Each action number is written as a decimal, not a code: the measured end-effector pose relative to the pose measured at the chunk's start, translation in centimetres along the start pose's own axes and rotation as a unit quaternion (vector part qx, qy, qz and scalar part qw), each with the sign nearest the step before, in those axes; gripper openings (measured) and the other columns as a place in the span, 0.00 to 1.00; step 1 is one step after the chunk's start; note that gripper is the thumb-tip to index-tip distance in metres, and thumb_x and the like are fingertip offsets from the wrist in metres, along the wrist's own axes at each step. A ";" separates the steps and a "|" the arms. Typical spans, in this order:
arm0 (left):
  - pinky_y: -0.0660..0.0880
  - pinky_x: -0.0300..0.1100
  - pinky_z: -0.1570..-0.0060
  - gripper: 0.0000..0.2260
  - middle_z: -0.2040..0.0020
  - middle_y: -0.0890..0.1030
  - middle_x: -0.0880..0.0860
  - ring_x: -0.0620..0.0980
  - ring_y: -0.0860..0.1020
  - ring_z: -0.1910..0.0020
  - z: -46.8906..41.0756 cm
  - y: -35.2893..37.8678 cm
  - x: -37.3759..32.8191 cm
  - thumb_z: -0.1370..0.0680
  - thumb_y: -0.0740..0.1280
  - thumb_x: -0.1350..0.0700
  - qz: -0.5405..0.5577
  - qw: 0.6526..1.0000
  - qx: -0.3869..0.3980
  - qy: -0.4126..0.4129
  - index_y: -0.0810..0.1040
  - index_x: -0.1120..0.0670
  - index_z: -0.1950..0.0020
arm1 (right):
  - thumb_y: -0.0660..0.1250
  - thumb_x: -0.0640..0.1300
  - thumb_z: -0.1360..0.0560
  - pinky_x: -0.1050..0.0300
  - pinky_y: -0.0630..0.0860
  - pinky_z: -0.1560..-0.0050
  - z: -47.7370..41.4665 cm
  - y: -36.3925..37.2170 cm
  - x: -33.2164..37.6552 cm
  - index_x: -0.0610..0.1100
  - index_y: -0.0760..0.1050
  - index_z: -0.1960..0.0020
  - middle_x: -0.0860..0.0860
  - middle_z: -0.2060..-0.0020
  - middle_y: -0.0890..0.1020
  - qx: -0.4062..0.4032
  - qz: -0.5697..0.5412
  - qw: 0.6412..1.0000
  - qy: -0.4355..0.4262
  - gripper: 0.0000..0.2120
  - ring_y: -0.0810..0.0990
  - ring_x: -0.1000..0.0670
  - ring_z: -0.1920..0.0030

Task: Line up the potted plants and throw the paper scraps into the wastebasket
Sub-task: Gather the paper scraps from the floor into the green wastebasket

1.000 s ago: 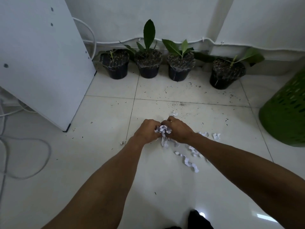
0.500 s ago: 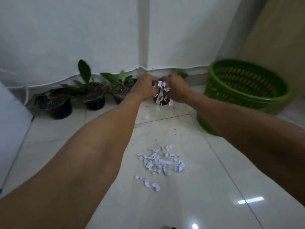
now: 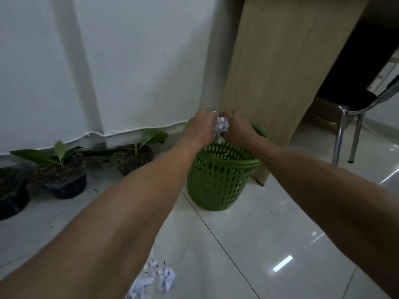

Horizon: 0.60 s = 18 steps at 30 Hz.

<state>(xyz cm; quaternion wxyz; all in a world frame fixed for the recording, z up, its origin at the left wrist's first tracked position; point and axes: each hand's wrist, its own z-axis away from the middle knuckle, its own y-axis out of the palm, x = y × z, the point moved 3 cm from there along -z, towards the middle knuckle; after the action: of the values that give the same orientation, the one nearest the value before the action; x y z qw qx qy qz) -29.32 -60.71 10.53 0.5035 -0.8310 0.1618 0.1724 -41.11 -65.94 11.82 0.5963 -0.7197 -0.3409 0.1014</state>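
My left hand (image 3: 201, 130) and my right hand (image 3: 238, 130) are cupped together around a bunch of white paper scraps (image 3: 221, 125), held directly above the open green wastebasket (image 3: 218, 182). A few scraps hang or fall below the hands toward the basket's mouth. More paper scraps (image 3: 155, 281) lie on the tiled floor near the bottom edge. Potted plants in black pots stand along the white wall at the left: one (image 3: 61, 173) with broad leaves, another (image 3: 132, 157) partly behind my left forearm, and a third pot (image 3: 10, 195) cut off by the frame edge.
A tall light-wood panel (image 3: 278, 83) stands right behind the wastebasket. A metal chair leg (image 3: 339, 134) is at the right. A white cable (image 3: 138, 129) runs along the wall base. Dark soil crumbs dot the glossy white tiles.
Both hands lifted the bunch of scraps from the floor and carried it to the right, over the wastebasket. My view turned right, away from the plants.
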 end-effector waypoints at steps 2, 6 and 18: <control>0.75 0.49 0.43 0.19 0.40 0.78 0.62 0.62 0.77 0.40 0.7 2.4 0.1 0.25 0.70 0.62 -0.019 0.998 0.065 0.002 0.77 0.58 0.34 | 0.70 0.38 0.27 0.49 0.75 0.43 0.4 0.7 -1.7 0.37 0.76 0.38 0.38 0.41 0.80 0.010 -0.017 0.999 0.036 0.19 0.78 0.38 0.41; 0.72 0.52 0.33 0.28 0.30 0.76 0.59 0.60 0.75 0.32 1.3 4.4 1.5 0.22 0.68 0.61 -0.014 0.994 0.103 -0.018 0.66 0.53 0.22 | 0.71 0.44 0.25 0.48 0.75 0.38 1.4 2.4 -3.2 0.41 0.72 0.33 0.41 0.38 0.79 0.027 -0.068 0.995 0.069 0.23 0.77 0.40 0.39; 0.62 0.61 0.28 0.21 0.34 0.79 0.54 0.54 0.74 0.32 3.1 4.6 3.9 0.18 0.57 0.48 -0.060 0.998 -0.021 -0.025 0.72 0.50 0.26 | 0.68 0.38 0.27 0.48 0.74 0.34 0.6 4.2 -3.7 0.45 0.70 0.29 0.44 0.37 0.79 0.013 -0.118 0.986 0.115 0.26 0.77 0.44 0.37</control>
<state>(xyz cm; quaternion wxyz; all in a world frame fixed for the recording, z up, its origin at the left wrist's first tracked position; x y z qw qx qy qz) -28.30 -60.37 3.85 0.4994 -0.8449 0.0957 0.1659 -42.65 -67.99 6.81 0.6487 -0.6733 -0.3513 -0.0491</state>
